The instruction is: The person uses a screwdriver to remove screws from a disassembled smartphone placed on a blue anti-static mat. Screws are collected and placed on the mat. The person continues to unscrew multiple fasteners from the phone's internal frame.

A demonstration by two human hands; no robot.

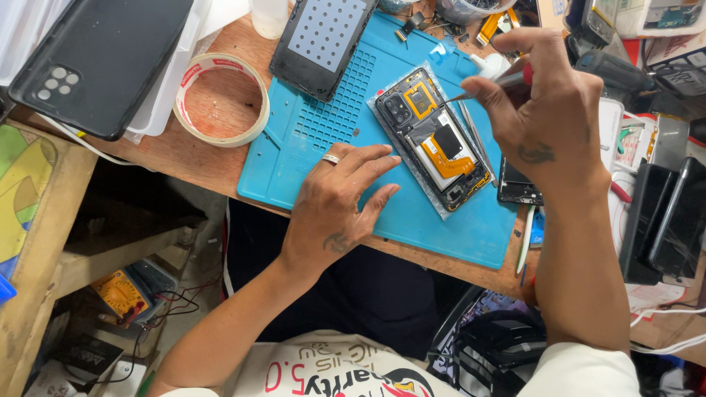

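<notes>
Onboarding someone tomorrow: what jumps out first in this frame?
The opened phone with its back off, orange flex cables showing, lies at centre on the blue work mat. The right hand holds a screwdriver with its tip at the phone's upper edge, while the left hand rests flat on the mat beside the phone. A roll of tape lies on the wooden bench left of the mat.

The left hand (334,209) lies palm down at the middle of the frame, fingers spread loosely and pointing right, a ring on one finger, a small tattoo near the wrist. Its bare forearm runs down to the lower left. The right hand (540,103) sits raised at the upper right, fingers pinched together, apparently around something thin; its forearm drops straight toward the lower right.
</notes>
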